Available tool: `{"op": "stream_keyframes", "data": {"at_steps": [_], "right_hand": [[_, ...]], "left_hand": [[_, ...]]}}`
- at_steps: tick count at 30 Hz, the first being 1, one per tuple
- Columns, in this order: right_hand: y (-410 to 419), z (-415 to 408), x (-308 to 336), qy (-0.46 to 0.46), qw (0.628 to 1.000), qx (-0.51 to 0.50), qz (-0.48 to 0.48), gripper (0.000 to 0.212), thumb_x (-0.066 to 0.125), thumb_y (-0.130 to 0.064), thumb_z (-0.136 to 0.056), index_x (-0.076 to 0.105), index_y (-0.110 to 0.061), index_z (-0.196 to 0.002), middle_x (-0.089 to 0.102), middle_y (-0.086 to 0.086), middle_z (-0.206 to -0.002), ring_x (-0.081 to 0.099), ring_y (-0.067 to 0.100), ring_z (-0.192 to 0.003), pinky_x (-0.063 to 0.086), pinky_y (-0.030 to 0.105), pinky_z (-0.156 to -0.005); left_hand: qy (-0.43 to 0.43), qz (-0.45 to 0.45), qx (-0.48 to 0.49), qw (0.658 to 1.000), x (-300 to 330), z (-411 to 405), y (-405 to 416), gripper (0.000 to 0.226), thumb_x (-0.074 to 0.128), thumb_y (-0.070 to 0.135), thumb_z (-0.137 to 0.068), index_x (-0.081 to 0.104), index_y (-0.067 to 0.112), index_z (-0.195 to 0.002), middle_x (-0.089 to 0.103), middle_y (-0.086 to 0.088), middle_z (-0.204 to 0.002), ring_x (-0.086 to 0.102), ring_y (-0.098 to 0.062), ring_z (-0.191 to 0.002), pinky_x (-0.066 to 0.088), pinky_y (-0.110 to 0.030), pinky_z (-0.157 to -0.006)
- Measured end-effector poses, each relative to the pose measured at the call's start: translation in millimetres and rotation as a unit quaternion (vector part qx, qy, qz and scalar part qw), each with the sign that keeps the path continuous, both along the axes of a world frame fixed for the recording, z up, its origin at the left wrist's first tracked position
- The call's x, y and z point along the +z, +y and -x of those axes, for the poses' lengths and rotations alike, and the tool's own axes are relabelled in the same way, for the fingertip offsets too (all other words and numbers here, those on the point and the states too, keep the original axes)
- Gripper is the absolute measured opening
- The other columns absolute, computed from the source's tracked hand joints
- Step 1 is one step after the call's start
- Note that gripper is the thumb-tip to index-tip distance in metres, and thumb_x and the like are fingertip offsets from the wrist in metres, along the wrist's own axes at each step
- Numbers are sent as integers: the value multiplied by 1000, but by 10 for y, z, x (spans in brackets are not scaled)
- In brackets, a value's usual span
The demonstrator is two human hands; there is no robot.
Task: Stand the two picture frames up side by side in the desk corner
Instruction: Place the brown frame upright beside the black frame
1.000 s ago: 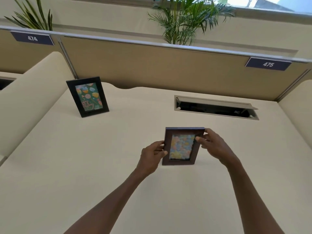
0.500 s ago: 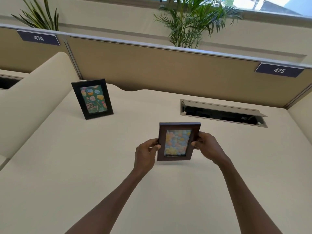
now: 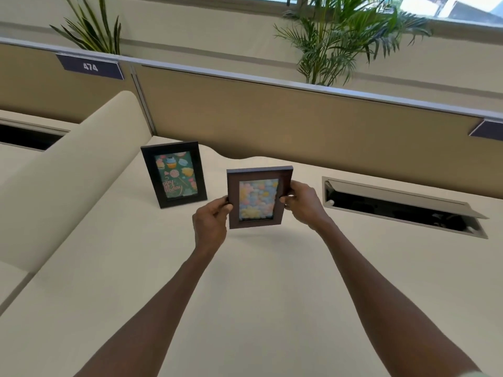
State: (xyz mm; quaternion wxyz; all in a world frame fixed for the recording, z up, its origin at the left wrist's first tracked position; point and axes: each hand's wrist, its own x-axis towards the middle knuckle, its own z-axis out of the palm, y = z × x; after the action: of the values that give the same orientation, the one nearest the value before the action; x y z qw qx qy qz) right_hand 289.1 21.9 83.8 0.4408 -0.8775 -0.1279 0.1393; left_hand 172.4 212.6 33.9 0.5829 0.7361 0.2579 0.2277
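Observation:
A black picture frame (image 3: 174, 174) with a green cupcake card stands upright in the desk's far left corner, beside the cream side divider. I hold a brown picture frame (image 3: 258, 197) with a pastel picture upright above the cream desk (image 3: 245, 281), a short way right of the black one. My left hand (image 3: 211, 224) grips its left edge and my right hand (image 3: 302, 202) grips its right edge. Whether the frame's bottom edge touches the desk I cannot tell.
A tan partition (image 3: 272, 121) runs along the back, with number plate 474 (image 3: 91, 68) at the left. A rounded cream divider (image 3: 68, 172) borders the left side. An open cable hatch (image 3: 400, 208) is sunk into the desk at right. Palm plants (image 3: 334, 36) stand behind the partition.
Both hands have carried the brown frame away from the desk's middle, leftward and toward the back, so it is now close beside the black frame. The view has swung left.

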Motion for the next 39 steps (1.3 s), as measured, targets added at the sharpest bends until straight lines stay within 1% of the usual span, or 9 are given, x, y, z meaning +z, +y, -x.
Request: {"op": "stream_keyframes", "data": {"at_steps": [5, 9, 12, 14, 17, 24, 26, 32, 39], "right_hand": [[403, -298, -127, -7, 1000, 8, 7, 30, 56, 2, -90, 64, -6, -118, 70, 11, -118, 65, 31, -110, 55, 51, -95], [609, -508, -224, -9, 1000, 12, 15, 27, 55, 2, -90, 65, -8, -113, 69, 7, -113, 65, 30, -107, 56, 48, -93], [708, -650, -277, -18, 999, 19, 32, 22, 53, 2, -90, 63, -9, -106, 67, 6, -107, 64, 30, -100, 57, 48, -89], [764, -743, -310, -19, 999, 22, 37, 24, 53, 2, -89, 64, -5, -110, 70, 11, -114, 64, 34, -105, 56, 52, -90], [860, -872, -353, -20, 999, 23, 44, 25, 54, 1, -89, 65, -4, -111, 70, 14, -115, 64, 37, -106, 55, 55, -91], [1054, -1071, -440, -16, 998, 38, 44, 26, 54, -2, -91, 64, -4, -116, 70, 15, -118, 63, 37, -109, 55, 54, -92], [1087, -1122, -449, -14, 998, 43, 43, 27, 55, -2, -92, 64, -4, -118, 69, 15, -120, 63, 37, -112, 54, 54, -94], [1189, -1210, -446, -4, 998, 48, 38, 29, 56, -4, -93, 63, -5, -122, 68, 14, -125, 62, 35, -116, 54, 52, -96], [1259, -1260, -431, 4, 997, 66, 34, 31, 55, -5, -97, 61, -6, -127, 67, 13, -129, 61, 33, -119, 55, 51, -97]], "left_hand": [[-10, 20, 52, 998, -102, -210, 278, 30, 72, 14, -85, 71, 3, -113, 73, 0, -92, 71, -15, -77, 60, -44, -83], [-12, 19, 70, 997, -166, -394, 405, 28, 71, 12, -86, 70, -1, -111, 74, -7, -95, 71, -17, -79, 61, -43, -80], [-14, 10, 87, 996, -203, -535, 472, 24, 72, 12, -85, 73, 1, -106, 75, -8, -91, 72, -17, -76, 62, -43, -77], [-13, 4, 92, 996, -230, -622, 512, 23, 72, 13, -86, 73, 1, -106, 75, -7, -89, 72, -20, -75, 61, -43, -78], [-8, 12, 104, 995, -264, -749, 570, 23, 71, 13, -86, 73, 0, -106, 73, -6, -86, 72, -25, -78, 61, -45, -78], [-3, -17, 155, 988, -309, -878, 649, 25, 71, 19, -86, 75, 4, -105, 76, -11, -92, 72, -26, -81, 61, -43, -75], [0, -29, 157, 987, -320, -893, 672, 24, 71, 20, -86, 76, 5, -103, 76, -10, -89, 72, -26, -78, 61, -42, -74], [1, -47, 164, 985, -421, -880, 674, 23, 74, 20, -84, 77, 3, -99, 76, -12, -83, 70, -25, -75, 59, -36, -73], [-4, -49, 189, 981, -476, -894, 724, 22, 73, 16, -84, 74, 1, -101, 75, -12, -87, 68, -18, -75, 53, -21, -67]]}}
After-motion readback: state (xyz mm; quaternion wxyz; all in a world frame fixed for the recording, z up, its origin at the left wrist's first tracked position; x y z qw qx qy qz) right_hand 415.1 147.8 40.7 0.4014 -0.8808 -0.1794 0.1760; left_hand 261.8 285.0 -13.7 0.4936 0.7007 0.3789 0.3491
